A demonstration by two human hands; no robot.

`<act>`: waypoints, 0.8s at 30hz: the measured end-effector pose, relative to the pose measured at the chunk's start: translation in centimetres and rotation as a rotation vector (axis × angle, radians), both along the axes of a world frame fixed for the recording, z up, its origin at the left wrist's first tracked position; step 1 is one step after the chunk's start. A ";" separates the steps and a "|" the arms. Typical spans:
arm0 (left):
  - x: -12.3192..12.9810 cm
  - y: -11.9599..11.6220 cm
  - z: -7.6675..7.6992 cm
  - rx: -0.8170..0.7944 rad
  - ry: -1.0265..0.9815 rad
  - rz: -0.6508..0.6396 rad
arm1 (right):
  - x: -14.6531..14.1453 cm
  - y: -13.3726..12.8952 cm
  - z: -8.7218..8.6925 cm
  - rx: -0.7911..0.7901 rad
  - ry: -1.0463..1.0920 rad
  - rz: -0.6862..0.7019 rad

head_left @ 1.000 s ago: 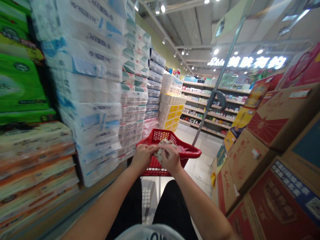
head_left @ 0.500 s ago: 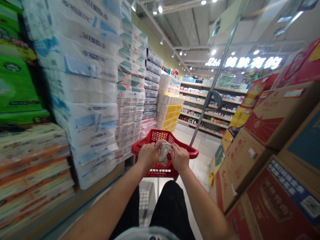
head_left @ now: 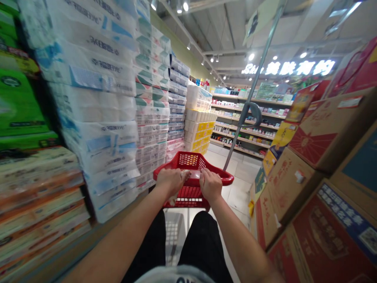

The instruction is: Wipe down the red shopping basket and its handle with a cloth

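Observation:
A red plastic shopping cart (head_left: 188, 191) with perforated walls is in front of my knees. My left hand (head_left: 171, 181) is closed at the left part of its near rim, with a crumpled whitish wrapper (head_left: 173, 199) in its grip that shows beside and below the fingers. My right hand (head_left: 211, 184) is closed around the right part of the red rim, knuckles up. Between the two hands, a stretch of the cart's handle shows.
Stacked white tissue packs (head_left: 114, 102) rise on the left, beside green packages (head_left: 20, 98). Cardboard boxes (head_left: 315, 133) are piled on the right. A metal pole (head_left: 253, 90) stands beyond the cart, with stocked shelves (head_left: 244, 127) at the back. Pale floor runs ahead.
The crumpled wrapper was between both hands; now it is only at my left hand, lower and further left. My right hand has let go of it and closed on the rim.

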State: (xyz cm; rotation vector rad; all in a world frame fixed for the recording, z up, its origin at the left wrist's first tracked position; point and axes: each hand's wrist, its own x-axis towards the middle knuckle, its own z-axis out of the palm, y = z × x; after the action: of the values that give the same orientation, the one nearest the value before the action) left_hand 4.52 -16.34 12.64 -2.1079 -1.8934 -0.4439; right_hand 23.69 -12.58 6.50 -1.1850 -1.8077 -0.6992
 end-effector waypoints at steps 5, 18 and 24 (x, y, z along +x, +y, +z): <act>-0.1 1.0 0.0 -0.062 0.068 -0.135 | 0.0 0.0 0.3 0.035 0.001 -0.002; 0.0 0.0 -1.1 0.081 0.061 -0.131 | -0.6 -0.4 0.1 0.079 0.085 0.011; 0.3 -0.8 -1.8 0.289 -0.009 -0.097 | -0.6 -0.4 0.1 0.062 0.100 0.013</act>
State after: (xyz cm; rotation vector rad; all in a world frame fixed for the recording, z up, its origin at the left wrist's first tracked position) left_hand 4.82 -17.14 10.79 -2.0116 -1.6234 -0.7038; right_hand 23.12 -13.00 6.59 -1.1469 -1.6981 -0.6720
